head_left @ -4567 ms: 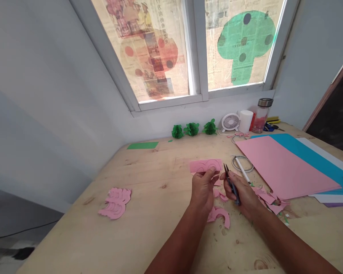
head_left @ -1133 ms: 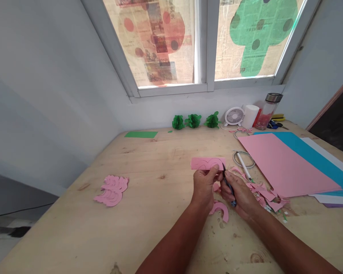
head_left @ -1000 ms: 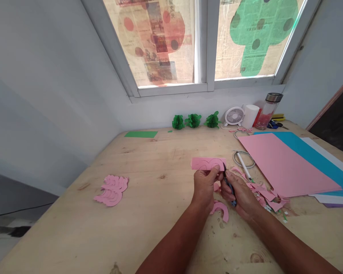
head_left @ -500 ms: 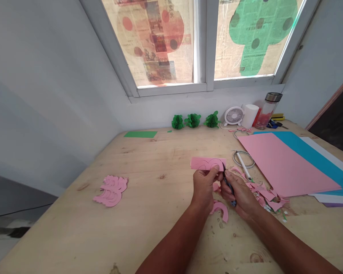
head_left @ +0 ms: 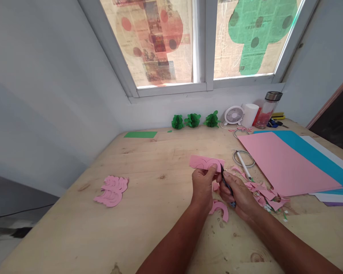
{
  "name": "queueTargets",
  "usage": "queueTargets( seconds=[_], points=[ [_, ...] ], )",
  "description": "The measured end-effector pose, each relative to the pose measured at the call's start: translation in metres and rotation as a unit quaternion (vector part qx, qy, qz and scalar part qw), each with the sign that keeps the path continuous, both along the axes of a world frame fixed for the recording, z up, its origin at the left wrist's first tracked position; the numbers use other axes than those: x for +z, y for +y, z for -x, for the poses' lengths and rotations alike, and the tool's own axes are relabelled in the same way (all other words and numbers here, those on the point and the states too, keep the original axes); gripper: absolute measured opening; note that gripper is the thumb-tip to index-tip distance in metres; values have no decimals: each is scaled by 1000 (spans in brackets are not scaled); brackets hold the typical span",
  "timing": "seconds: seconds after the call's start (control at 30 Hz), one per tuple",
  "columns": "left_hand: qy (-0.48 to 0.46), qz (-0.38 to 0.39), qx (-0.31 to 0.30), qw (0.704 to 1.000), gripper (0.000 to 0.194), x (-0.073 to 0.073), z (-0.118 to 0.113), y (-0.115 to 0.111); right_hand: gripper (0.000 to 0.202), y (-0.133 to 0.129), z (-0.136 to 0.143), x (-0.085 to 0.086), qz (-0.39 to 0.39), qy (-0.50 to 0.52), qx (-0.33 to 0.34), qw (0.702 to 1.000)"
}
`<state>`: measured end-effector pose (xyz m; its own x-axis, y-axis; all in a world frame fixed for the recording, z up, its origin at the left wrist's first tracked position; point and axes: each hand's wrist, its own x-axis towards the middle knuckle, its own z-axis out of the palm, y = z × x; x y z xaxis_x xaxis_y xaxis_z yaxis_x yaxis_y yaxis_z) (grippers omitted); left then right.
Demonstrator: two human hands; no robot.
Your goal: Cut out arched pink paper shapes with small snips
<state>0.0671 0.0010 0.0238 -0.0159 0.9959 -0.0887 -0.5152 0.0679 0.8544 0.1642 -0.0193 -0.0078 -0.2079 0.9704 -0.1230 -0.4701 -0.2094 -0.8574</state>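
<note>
A big wooden surface (head_left: 160,220) fills most of the space, and a window (head_left: 209,45) with paper on its glass is above it. To the right, a big pink sheet (head_left: 286,163) lies partly on a blue sheet (head_left: 291,138), and a white sheet (head_left: 326,150) sticks out from under the blue one. The right hand (head_left: 238,192) is curled nearly closed around the handles of the scissors (head_left: 228,183). The left hand (head_left: 202,186) is closed in a pinch, with its thumb on top of the pink strip (head_left: 204,161). A pile of wavy pink shapes (head_left: 112,191) sits on the left, well apart from the hands. By the wall stands a bottle (head_left: 267,112) with a shiny lid. A flat green strip (head_left: 140,134) lies at the back on the left. The pink strip is held up in front of the person, with curvy lines drawn on it. Near the bottle are a white roll (head_left: 250,115) and a small fan (head_left: 233,115). The scissors point away from the person, and their tip touches the right end of the pink strip. A white pen (head_left: 244,165) lies near the right hand. Little pink scraps (head_left: 267,195) lie just beside that hand.
</note>
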Motion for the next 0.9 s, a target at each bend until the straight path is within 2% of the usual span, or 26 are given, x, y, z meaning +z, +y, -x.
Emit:
queueTargets(
  seconds=[0.33,0.9],
  points=[
    [73,-5,-8,997,26,0,2,0,32,0,-2,2,3,5,-6,1000],
    [56,-16,-17,998,22,3,2,-1,33,-1,-2,1,11,-18,-10,1000]
  ],
)
